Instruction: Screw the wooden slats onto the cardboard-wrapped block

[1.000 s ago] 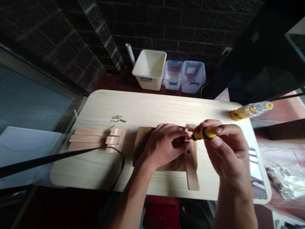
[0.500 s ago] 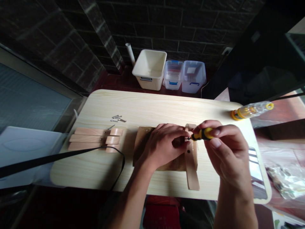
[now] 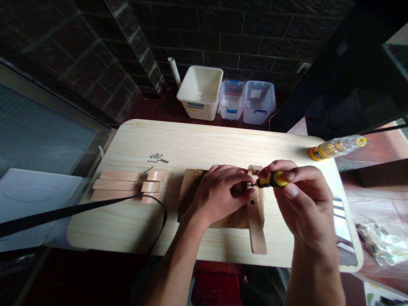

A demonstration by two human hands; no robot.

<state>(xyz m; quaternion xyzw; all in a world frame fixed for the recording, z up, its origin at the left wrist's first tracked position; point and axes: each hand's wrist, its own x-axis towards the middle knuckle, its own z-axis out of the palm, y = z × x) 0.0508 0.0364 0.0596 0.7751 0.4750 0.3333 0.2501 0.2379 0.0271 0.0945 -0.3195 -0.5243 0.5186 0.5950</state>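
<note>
My right hand grips a small yellow-and-black screwdriver, held nearly level with its tip to the left. The tip meets the side of a pale wooden strip, which has a dark hole and a curved piece at its far end. Around that spot, the thumb and fingers of my left hand close on the wood. A brown, packing-tape-like block lies beneath my left hand and the strip. Whether a screw sits at the driver's tip is hard to see.
Several loose screws lie left of the block, near more wooden strips with curved pieces. A clear bit case stands at the right. A phone lies by the table's right edge. A black strap crosses the left side.
My right thumb and fingers have shifted very slightly on the screwdriver handle, which looks turned a little. My left hand and the wooden strip stay in place.
</note>
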